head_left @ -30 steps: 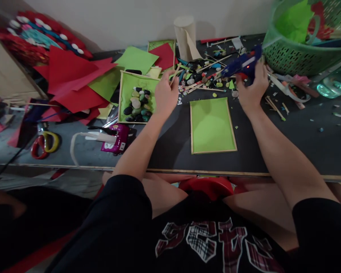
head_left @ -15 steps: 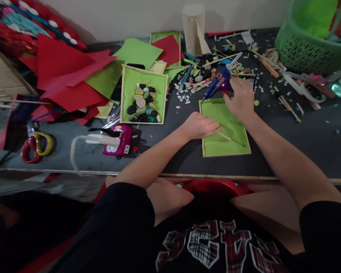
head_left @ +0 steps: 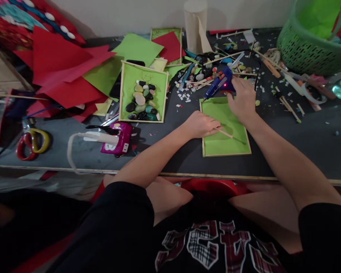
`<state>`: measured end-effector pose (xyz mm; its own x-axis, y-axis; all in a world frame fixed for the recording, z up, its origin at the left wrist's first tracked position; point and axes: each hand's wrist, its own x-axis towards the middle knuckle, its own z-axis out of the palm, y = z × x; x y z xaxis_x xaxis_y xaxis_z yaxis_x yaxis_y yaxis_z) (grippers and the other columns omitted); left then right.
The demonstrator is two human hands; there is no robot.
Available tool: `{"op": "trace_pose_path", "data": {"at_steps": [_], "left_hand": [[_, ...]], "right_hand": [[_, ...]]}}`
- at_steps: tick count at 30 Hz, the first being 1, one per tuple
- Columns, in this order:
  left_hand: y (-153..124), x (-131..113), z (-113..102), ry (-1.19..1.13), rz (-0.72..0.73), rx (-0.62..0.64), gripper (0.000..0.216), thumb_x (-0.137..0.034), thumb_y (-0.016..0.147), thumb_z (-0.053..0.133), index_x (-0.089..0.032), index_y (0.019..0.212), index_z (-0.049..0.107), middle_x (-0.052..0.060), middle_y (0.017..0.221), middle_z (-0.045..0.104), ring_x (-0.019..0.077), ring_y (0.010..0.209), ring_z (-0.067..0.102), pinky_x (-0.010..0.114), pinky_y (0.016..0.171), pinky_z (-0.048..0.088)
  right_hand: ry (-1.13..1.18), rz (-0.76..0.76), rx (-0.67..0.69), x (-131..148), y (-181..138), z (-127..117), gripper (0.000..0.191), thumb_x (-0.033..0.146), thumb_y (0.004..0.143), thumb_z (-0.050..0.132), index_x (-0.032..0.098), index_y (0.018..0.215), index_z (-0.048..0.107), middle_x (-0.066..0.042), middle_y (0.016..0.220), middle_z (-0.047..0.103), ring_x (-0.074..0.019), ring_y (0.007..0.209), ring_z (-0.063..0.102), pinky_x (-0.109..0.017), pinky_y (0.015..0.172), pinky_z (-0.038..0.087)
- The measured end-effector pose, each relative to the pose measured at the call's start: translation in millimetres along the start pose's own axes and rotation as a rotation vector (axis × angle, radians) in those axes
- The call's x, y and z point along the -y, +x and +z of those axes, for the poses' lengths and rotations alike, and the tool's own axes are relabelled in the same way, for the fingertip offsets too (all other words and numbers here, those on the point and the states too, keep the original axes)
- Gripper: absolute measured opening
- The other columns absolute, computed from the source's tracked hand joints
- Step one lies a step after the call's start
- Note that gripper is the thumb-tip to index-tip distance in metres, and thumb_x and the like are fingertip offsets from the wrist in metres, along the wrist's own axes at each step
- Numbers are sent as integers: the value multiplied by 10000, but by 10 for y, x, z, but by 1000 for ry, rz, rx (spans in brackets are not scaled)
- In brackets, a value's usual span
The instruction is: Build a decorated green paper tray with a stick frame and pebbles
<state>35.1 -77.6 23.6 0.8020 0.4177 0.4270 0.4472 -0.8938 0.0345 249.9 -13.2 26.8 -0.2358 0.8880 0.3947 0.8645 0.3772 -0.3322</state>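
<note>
A blue glue gun [head_left: 218, 84] with a lit red light is gripped by my right hand [head_left: 243, 98]. Its nozzle points down at the top left corner of a green sheet [head_left: 230, 141] with thin wooden strips along its left and bottom edges. My left hand [head_left: 202, 124] is closed around a thin wooden stick [head_left: 224, 132], whose free end sticks out over the sheet. Part of that hand lies over the sheet's left edge. Left of it stands a framed green panel [head_left: 125, 91] with several stones [head_left: 140, 99] on it.
Red paper sheets [head_left: 59, 57] and scissors [head_left: 35, 142] lie at the left, near a purple power socket [head_left: 121, 139]. Behind are a paper roll [head_left: 194, 28], paper scraps and sticks. A green basket [head_left: 304, 49] and a tape roll [head_left: 314, 94] are at the right.
Very little differs. The view has shifted slightly, and the stick in my left hand has moved a touch to the right. The glue gun's nozzle stays at the sheet's corner.
</note>
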Motion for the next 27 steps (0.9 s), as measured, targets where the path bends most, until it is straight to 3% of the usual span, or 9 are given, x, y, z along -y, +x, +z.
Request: {"op": "trace_pose_path", "data": {"at_steps": [7, 12, 15, 21, 27], "left_hand": [[-14, 5, 24, 16, 28, -67, 575, -431, 1133, 331, -184, 825, 750, 36, 614, 717, 150, 519, 635, 290, 501, 211], [-5, -7, 18, 27, 58, -144, 569, -421, 1135, 351, -187, 788, 736, 16, 593, 708, 140, 498, 633, 296, 487, 224], [0, -15, 9, 39, 76, -186, 562, -405, 1135, 361, -188, 764, 722, 4, 576, 697, 131, 480, 625, 295, 479, 226], [-23, -1, 16, 44, 44, -115, 551, -410, 1133, 354, -189, 789, 723, 13, 608, 719, 137, 499, 640, 293, 486, 240], [-31, 17, 30, 22, 40, -72, 555, -423, 1132, 350, -188, 798, 725, 16, 612, 720, 134, 517, 652, 280, 487, 258]], "right_hand": [[-21, -16, -27, -7, -10, 5, 427, 314, 1009, 477, 258, 1418, 584, -141, 1395, 647, -362, 1343, 574, -612, 1193, 416], [-65, -31, -5, 13, -2, -10, 491, 195, 945, 510, 151, 1429, 577, -172, 1383, 647, -359, 1305, 599, -603, 1179, 428], [-61, -27, -19, 26, -1, -17, 470, 193, 955, 528, 192, 1421, 591, -148, 1381, 653, -349, 1297, 598, -587, 1173, 439], [-52, -31, -26, 23, -8, -12, 446, 219, 985, 508, 217, 1425, 583, -134, 1360, 665, -341, 1280, 600, -592, 1162, 444], [-44, -50, -2, 19, -19, -99, 421, 358, 1004, 558, 268, 1415, 580, -131, 1391, 642, -369, 1343, 562, -610, 1151, 442]]}}
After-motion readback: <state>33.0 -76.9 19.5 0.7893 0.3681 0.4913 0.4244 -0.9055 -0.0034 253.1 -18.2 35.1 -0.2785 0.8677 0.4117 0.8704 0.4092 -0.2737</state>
